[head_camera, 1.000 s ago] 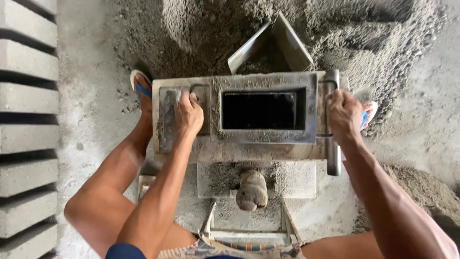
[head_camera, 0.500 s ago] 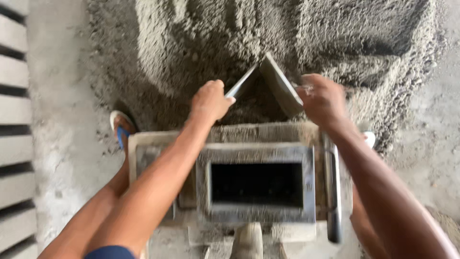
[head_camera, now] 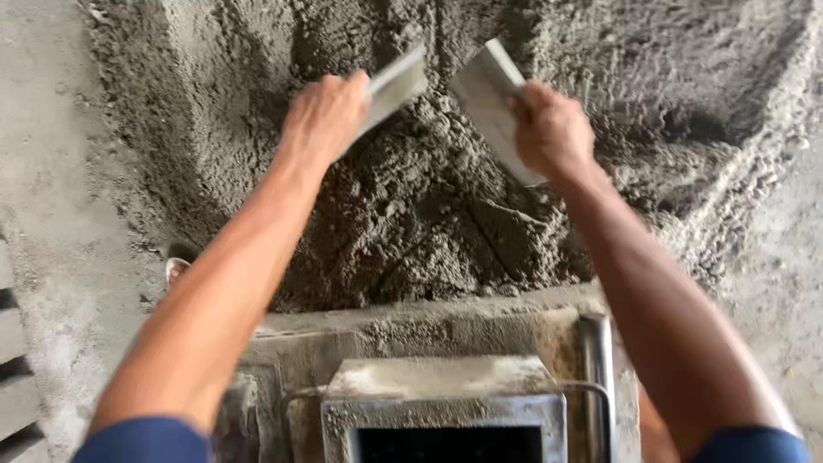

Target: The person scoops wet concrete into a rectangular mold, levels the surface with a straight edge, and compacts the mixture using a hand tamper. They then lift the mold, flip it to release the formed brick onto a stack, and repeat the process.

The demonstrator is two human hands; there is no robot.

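Note:
My left hand point(head_camera: 324, 116) grips a flat metal scoop plate point(head_camera: 396, 86), held over a big heap of damp grey cement mix point(head_camera: 429, 223). Gripped in my right hand point(head_camera: 553, 133) is a second flat metal plate point(head_camera: 489, 94), tilted toward the first. Both plates hang just above the dug-out hollow of the heap, a small gap between them. Close to me at the bottom stands a metal block mould point(head_camera: 446, 403) with a dark rectangular opening and a metal side handle point(head_camera: 596, 377).
A sandalled foot point(head_camera: 176, 270) shows at the left edge of the heap. Dusty concrete floor point(head_camera: 51, 223) lies on the left, with the edges of cast blocks point(head_camera: 13, 377) at the far lower left. The mix spreads out to the right edge.
Both hands left the mould's top, took the two plates propped in the heap, and now reach further forward with them spread apart. The view moved forward over the heap.

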